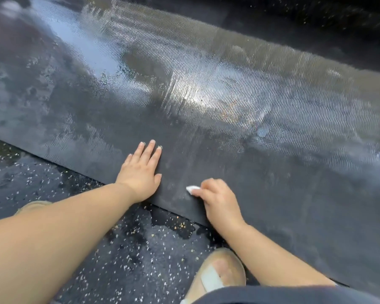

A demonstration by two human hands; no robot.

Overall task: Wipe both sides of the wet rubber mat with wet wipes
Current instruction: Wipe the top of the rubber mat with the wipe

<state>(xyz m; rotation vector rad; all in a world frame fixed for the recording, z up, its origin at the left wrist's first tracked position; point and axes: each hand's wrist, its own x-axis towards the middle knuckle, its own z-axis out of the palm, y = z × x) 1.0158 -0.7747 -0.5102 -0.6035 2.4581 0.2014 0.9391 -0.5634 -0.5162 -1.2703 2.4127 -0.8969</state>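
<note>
A large black rubber mat [206,102] with a fine ribbed surface lies flat on the ground and fills most of the view; wet patches shine across its far half. My left hand [140,172] presses flat on the mat near its front edge, fingers straight. Just to its right, my right hand [215,200] grips a small white wet wipe [192,189] against the mat; only a corner of the wipe shows past my fingers.
Wet black pavement [123,249] speckled with pale grit runs along the mat's front edge. My right foot in a sandal [219,273] stands on it at the bottom, my left foot [33,205] partly hidden behind my left arm. More dark ground [316,25] lies beyond the mat.
</note>
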